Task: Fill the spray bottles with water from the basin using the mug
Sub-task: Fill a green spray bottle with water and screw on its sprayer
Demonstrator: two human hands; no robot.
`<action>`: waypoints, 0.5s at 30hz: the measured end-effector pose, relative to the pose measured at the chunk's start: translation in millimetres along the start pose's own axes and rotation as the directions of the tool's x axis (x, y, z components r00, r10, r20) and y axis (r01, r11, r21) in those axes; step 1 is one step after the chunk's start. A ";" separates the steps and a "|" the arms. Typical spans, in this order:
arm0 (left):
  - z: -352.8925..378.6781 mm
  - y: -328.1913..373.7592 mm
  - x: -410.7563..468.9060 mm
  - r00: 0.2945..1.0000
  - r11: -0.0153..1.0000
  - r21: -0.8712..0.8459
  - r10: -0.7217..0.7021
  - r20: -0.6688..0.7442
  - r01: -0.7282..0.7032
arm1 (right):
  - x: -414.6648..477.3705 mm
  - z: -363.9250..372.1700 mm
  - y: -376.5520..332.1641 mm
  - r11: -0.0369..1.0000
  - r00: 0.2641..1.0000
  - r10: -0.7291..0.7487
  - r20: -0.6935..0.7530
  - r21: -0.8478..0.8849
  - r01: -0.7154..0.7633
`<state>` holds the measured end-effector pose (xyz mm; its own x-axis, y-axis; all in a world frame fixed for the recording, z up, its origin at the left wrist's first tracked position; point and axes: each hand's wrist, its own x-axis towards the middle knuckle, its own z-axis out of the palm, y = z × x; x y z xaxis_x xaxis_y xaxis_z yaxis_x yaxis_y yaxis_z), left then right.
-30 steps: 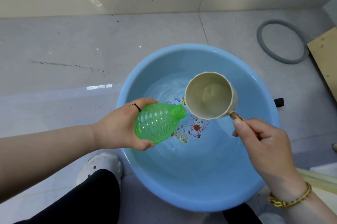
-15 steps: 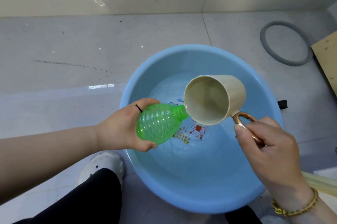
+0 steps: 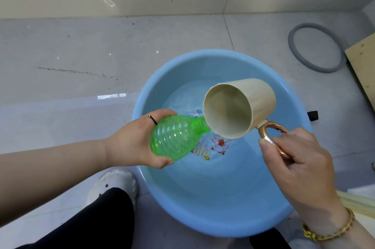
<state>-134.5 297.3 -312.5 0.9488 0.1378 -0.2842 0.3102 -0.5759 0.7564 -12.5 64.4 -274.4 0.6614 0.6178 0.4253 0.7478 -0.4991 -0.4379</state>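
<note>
Left hand point(image 3: 134, 143) wrapped around green bottle point(image 3: 174, 139), neck angled up-right over basin point(image 3: 203, 214). Right hand point(image 3: 294, 167) pinches mug point(image 3: 239, 106) handle; tipped rim just beside bottle mouth, pour line looks aligned.

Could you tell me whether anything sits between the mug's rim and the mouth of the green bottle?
Nothing visible does. The mug, tipped by the right hand, has its lower rim right at the open neck of the green bottle, which the left hand holds tilted over the basin.
</note>
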 end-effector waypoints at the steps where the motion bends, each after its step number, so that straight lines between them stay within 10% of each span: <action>1: 0.0 -0.3 -0.2 1.000 1.000 0.002 -0.003 0.002 0.003 | 0.1 -0.3 -0.1 1.000 1.000 -0.005 -0.005 -0.009 0.005; 15: -1.3 -2.6 -1.5 1.000 1.000 -0.030 0.002 0.009 -0.002 | 1.4 0.4 -0.4 0.994 0.994 -0.105 -0.036 -0.014 0.104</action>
<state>-136.6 299.6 -313.3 0.9489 0.1290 -0.2879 0.3099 -0.5514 0.7746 -11.8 65.7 -274.0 0.5812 0.6444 0.4971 0.8134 -0.4403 -0.3801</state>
